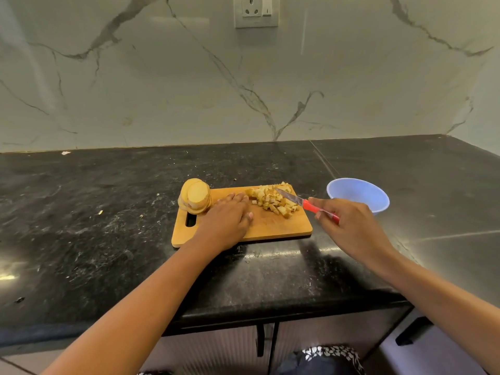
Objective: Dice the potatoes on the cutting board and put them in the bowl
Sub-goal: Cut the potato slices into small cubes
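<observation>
Head view looks down on a dark stone bench (94,212) where a wooden cutting board (270,226) lies close to the near edge, its handle slot at the left end. On the far left corner of the board stands a stack of round potato slices (195,197), leaning a little and overhanging the board's edge. Toward the far right of the board lies a loose heap of diced potato (273,200), small pale cubes with bits of brown skin. The left hand (230,215) rests palm down on the middle of the board between the stack and the heap, fingers straight and flat, holding nothing, with the fingertips just beside the nearest cubes. The right hand (349,220) hovers past the board's right end and grips the red handle of a small knife (300,200); the blade points far and left, its tip over the diced heap. A light blue bowl (357,193) sits upright on the bench just right of the board, beyond the right hand. Behind the bench rises a white marble wall (135,90) with grey veins and a wall socket (256,10) near the top. Dark cabinet handles (260,339) show below the bench edge.
</observation>
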The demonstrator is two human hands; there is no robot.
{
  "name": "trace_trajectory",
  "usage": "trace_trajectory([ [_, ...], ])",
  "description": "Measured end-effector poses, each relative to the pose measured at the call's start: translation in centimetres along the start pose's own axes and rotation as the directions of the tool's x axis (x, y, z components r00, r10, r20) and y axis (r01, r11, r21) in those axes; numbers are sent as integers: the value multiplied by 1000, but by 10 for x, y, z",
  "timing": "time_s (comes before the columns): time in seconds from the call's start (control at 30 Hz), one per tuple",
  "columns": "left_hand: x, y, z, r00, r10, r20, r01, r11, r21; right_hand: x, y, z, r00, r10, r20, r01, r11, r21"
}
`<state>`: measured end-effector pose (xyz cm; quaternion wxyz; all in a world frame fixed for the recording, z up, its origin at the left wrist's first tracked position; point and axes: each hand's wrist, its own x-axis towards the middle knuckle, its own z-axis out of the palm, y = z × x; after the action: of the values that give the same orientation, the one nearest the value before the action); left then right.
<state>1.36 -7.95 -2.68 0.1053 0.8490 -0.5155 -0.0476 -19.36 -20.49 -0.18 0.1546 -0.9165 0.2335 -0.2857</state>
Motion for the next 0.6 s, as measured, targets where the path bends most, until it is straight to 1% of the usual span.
trace_trajectory([
  [0.07,6,2,1,998,-48,40,47,998,32,0,2,1,1000,28,-1,-28,998,54],
  [0.17,20,5,0,991,-116,65,115,993,17,2,6,3,998,69,-6,-67,989,131],
  [0.27,31,8,0,989,-120,87,121,992,-15,3,9,5,997,72,-6,-70,985,158],
  [0.43,34,5,2,992,-116,46,119,991,-57,4,11,7,998,67,-10,-65,990,128],
  [0.6,24,-2,4,995,-96,7,96,988,-121,2,8,5,1000,-7,-28,9,998,65],
])
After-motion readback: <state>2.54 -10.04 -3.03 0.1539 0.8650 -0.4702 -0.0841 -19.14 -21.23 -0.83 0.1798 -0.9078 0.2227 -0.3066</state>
